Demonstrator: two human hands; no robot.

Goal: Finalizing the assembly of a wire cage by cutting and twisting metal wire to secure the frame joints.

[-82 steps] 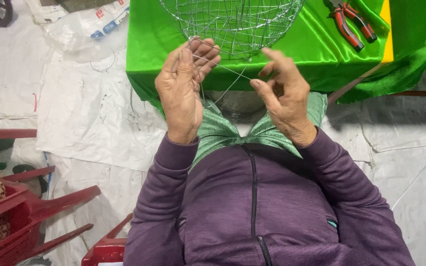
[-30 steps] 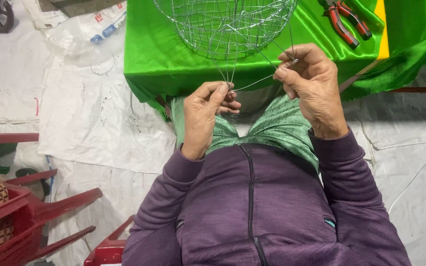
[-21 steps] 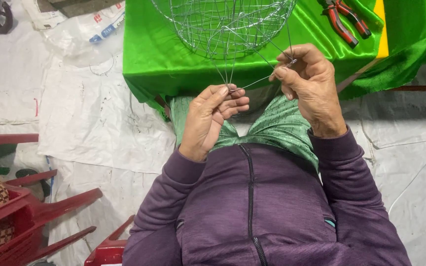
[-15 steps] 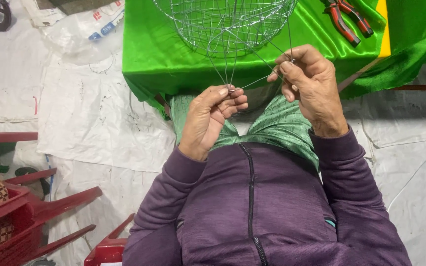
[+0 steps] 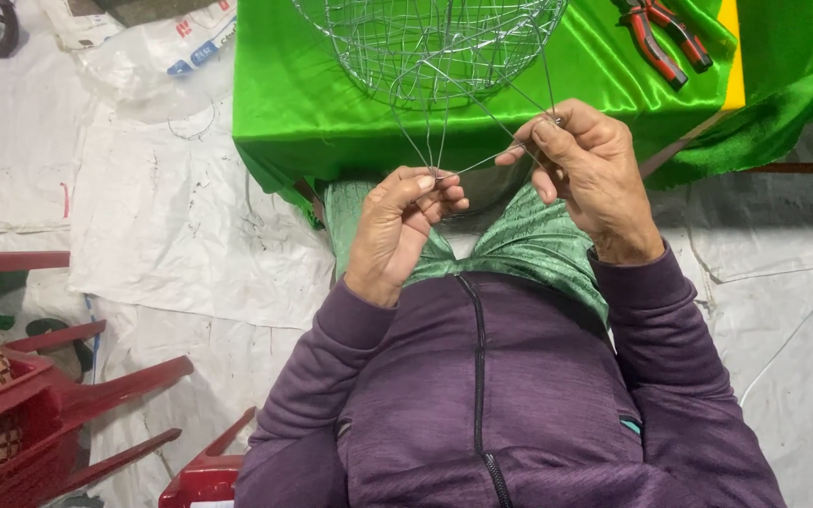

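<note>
Wire strands (image 5: pixel 444 132) lengthwise toward hands (image 5: pixel 406 221)

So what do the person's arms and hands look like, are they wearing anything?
Both arms are covered by long purple sleeves of a zip-up top, with ribbed cuffs at the wrists. The left hand and right hand are bare: no gloves, and no rings or watch can be seen. The fingers have short, plain nails. A dark zip runs down the front of the top.

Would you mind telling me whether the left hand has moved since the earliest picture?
Yes. The left hand has dropped away from the green table edge toward the body, now pinching wire ends.
</note>
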